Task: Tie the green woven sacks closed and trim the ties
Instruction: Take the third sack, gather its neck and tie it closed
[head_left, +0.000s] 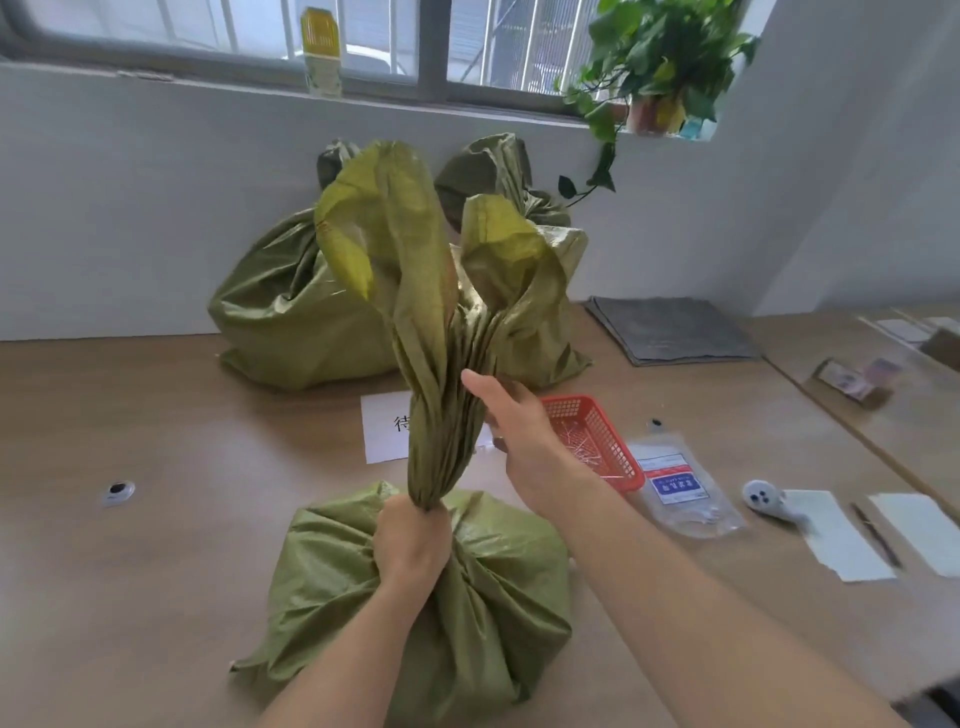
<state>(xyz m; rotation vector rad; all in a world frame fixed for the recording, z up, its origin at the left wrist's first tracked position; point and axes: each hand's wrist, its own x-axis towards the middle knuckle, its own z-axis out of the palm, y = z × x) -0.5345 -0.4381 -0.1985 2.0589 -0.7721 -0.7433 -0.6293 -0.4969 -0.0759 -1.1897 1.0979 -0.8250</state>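
A filled green woven sack (498, 613) lies on the wooden table in front of me, its gathered neck (431, 374) standing straight up. My left hand (410, 545) grips the neck at its base, just above the sack's body. My right hand (519, 436) holds the bunched neck higher up, thumb raised, fingers behind the fabric. The mouth flares open at the top. A red plastic basket (608, 447) with thin white ties lies just right of my right hand.
Other green sacks (291, 312) lean against the white wall behind. A white paper label (384, 426), a clear packet (680, 488), a white tool (763, 499), paper sheets (831, 535) with a pen and a grey folded mat (670, 327) lie on the table.
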